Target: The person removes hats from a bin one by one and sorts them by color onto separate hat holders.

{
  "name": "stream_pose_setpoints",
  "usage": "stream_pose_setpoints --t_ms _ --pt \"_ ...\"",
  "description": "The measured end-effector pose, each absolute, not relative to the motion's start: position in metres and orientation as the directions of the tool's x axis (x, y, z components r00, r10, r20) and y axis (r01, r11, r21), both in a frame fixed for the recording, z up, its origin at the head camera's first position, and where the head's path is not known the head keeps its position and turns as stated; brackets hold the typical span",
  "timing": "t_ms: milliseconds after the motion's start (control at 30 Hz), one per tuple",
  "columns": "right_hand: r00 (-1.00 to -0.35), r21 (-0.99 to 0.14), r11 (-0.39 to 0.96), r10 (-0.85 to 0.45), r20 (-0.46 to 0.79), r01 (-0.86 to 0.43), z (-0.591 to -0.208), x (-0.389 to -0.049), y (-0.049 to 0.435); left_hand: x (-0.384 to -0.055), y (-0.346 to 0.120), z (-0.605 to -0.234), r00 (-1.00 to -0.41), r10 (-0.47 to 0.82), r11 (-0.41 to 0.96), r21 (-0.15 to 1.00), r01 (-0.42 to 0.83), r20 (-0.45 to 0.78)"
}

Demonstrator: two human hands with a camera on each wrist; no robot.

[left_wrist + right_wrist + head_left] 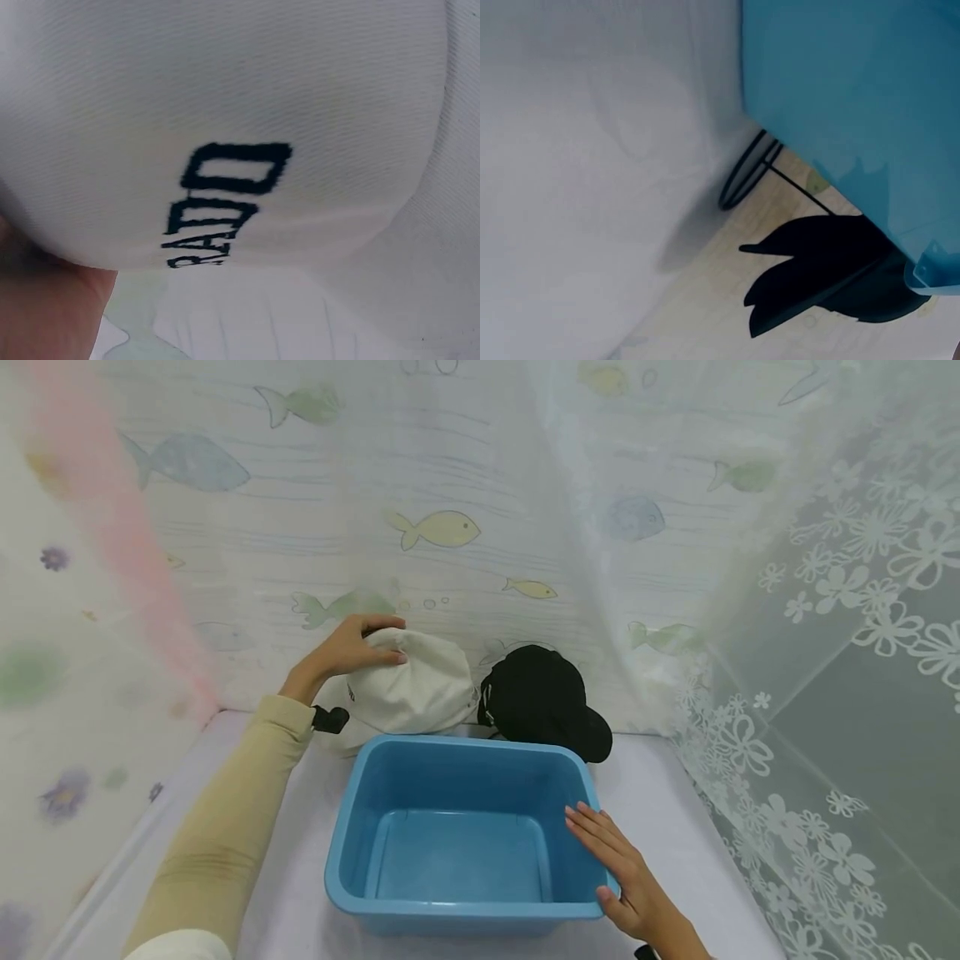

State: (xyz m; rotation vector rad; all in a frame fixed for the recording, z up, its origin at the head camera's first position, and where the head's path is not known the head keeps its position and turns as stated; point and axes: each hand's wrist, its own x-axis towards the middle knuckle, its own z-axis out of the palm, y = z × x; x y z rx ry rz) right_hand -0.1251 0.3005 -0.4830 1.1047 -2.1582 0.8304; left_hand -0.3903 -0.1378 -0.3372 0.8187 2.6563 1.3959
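A white cap (420, 685) with dark lettering stands behind the blue plastic basin (347, 827). My left hand (347, 647) grips the top of its crown, thumb on the near side and fingers over the far side. Close up in the left wrist view, the white cap (315, 90) fills most of the picture, with part of the left hand (49, 311) at the lower left. My right hand (626, 877) rests on the basin's right rim, its fingers fairly straight. The basin's visible inside holds nothing.
To the right of the white cap is a black cap (536, 697), its brim pointing right. In the right wrist view a thin black wire stand (742, 172) shows under the black cap (817, 262). A fish-patterned curtain (337, 527) hangs behind the white-covered table (660, 802).
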Motion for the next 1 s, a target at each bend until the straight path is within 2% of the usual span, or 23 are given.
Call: stream_pose_setpoints --t_ms 700,833,1000 --pt "-0.531 -0.266 0.504 -0.508 0.678 -0.822 -0.480 -0.122 0.302 -0.382 -0.152 -0.354 -0.879 0.379 0.373 0.821 0.432 0.290" --pt "-0.555 -0.294 0.500 -0.526 0.644 -0.814 -0.475 -0.121 0.303 -0.375 -0.154 -0.352 -0.870 0.359 0.346 0.817 0.461 0.339" --pt "-0.640 -0.405 0.501 -0.515 0.571 -0.764 -0.453 -0.118 0.300 -0.363 -0.161 -0.356 -0.865 0.303 0.309 0.817 0.487 0.401"
